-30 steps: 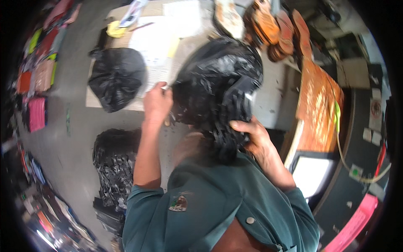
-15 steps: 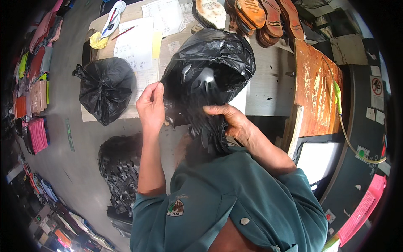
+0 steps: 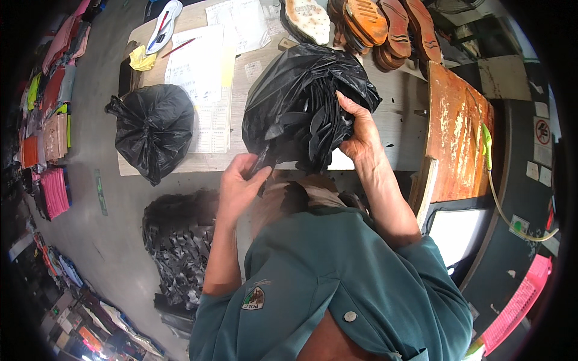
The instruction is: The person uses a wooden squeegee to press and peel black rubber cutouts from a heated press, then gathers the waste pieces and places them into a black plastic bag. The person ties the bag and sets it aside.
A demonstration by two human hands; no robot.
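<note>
A black plastic bag (image 3: pixel 277 78) stands at the table's near edge, its mouth toward me. My right hand (image 3: pixel 363 129) is closed round a bundle of thin black flat pieces (image 3: pixel 322 129), thumb on top, in the bag's mouth. The pieces fan out in layers, and their far ends are hidden by the bag. At the bag's near left side, my left hand (image 3: pixel 239 183) pinches a dark, thin edge; I take it for the bag's rim, though it blends with the pieces.
A second, tied black bag (image 3: pixel 155 129) sits left on the table. Papers (image 3: pixel 195 66), a pen (image 3: pixel 178 47) and yellow crumpled paper (image 3: pixel 142 59) lie behind it. Sole-shaped pieces (image 3: pixel 361 24) are stacked at the back. A heap of black pieces (image 3: pixel 177 246) is at lower left.
My right hand has moved up and forward, bringing the black bundle from near my lap into the bag's mouth. My left hand has come down and slightly right.
</note>
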